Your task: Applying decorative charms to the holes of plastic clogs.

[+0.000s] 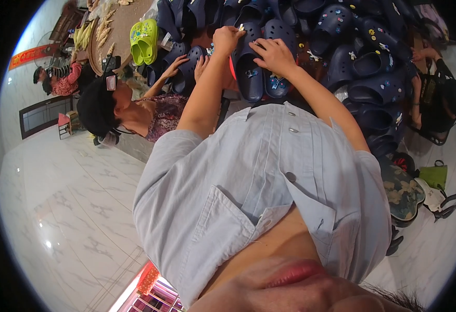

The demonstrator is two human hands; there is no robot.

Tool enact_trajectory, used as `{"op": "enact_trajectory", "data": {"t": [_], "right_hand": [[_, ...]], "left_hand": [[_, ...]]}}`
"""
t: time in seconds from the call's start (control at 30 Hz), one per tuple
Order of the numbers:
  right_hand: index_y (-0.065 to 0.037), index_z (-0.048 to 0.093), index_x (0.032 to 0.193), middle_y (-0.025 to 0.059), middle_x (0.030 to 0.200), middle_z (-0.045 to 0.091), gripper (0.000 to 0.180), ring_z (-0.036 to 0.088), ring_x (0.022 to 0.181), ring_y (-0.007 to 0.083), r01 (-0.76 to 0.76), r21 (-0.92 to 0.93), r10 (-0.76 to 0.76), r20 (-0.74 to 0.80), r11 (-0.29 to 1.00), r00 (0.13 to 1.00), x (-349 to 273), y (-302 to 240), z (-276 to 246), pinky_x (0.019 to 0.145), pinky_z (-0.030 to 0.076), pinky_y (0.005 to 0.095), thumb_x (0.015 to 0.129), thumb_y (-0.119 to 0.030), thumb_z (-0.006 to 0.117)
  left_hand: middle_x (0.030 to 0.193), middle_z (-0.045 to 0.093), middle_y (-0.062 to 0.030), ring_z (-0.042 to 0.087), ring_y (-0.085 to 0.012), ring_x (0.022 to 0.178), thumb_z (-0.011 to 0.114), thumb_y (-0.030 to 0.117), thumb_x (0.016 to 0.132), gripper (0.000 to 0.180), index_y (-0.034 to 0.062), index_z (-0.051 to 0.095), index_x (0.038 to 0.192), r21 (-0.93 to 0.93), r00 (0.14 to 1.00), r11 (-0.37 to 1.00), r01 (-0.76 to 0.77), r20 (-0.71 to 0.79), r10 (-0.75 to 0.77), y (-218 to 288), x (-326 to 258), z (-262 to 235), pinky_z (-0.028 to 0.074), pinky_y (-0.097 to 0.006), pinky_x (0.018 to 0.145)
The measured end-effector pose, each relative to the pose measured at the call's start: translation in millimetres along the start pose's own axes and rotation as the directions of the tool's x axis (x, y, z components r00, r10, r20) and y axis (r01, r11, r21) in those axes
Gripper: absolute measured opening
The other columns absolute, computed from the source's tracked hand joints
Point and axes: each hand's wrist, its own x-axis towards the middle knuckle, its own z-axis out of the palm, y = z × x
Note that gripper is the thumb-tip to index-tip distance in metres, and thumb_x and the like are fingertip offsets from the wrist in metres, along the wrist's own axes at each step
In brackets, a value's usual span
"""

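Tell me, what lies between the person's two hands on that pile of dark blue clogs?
In the head view, one navy clog lies between the left hand and the right hand, with small charms on it. Both hands rest on the clogs.

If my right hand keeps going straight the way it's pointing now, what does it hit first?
Probably the dark blue clog it is already resting on: the right hand points across its strap toward the left hand. Beyond lie more dark blue clogs, though depth is hard to judge.

clog charms point(277, 81) too small
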Motion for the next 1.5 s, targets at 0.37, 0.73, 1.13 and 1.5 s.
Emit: {"op": "enact_trajectory", "data": {"t": [0.37,0.73,1.13,1.5], "right_hand": [[-0.016,0.056,0.129,0.005,0.119,0.058,0.051,0.057,0.107,0.0201,-0.003,-0.009,0.003,-0.02,1.0,1.0,-4.0,2.6,2.6,0.093,0.041,0.0356,0.082,-0.034,0.067],[-0.016,0.056,0.128,0.0044,0.118,0.058,0.05,0.057,0.106,0.0202,-0.017,-0.001,0.017,-0.019,1.0,1.0,-6.2,6.3,4.1,0.092,0.041,0.036,0.082,-0.034,0.067],[-0.016,0.059,0.125,0.0043,0.118,0.059,0.049,0.057,0.106,0.0194,0.008,-0.006,-0.009,-0.028,1.0,1.0,-0.9,3.8,2.9,0.092,0.04,0.0354,0.081,-0.035,0.068],[-0.016,0.059,0.123,0.0038,0.117,0.059,0.048,0.057,0.106,0.0193,0.013,0.004,-0.013,-0.03,1.0,0.999,-0.5,1.9,1.1,0.092,0.04,0.035,0.08,-0.035,0.069]], "left_hand": [[0.081,0.071,-0.0148,0.07,-0.0317,0.08,0.067,0.064,0.075,0.055,0.0101,0.076,0.084,0.19,0.956,0.971,0.142,0.228,-0.185,5.1,30.3,-7.0,0.054,-0.041,0.073],[0.078,0.07,-0.0151,0.07,-0.0325,0.081,0.064,0.057,0.083,0.051,0.0073,0.073,0.091,0.232,0.861,0.97,0.075,0.475,-0.18,-2.9,62.1,17.4,0.054,-0.041,0.073],[0.076,0.071,-0.0141,0.07,-0.0319,0.081,0.064,0.059,0.082,0.054,0.0052,0.074,0.084,0.05,0.962,0.971,0.236,0.13,-0.24,-3.3,41.0,10.8,0.054,-0.041,0.071],[0.094,0.071,-0.0138,0.068,-0.0191,0.086,0.085,0.041,0.07,0.063,0.0007,0.066,0.115,-0.317,0.942,0.933,0.169,0.33,-0.058,-47.1,51.9,16.8,0.053,-0.03,0.074]]}}
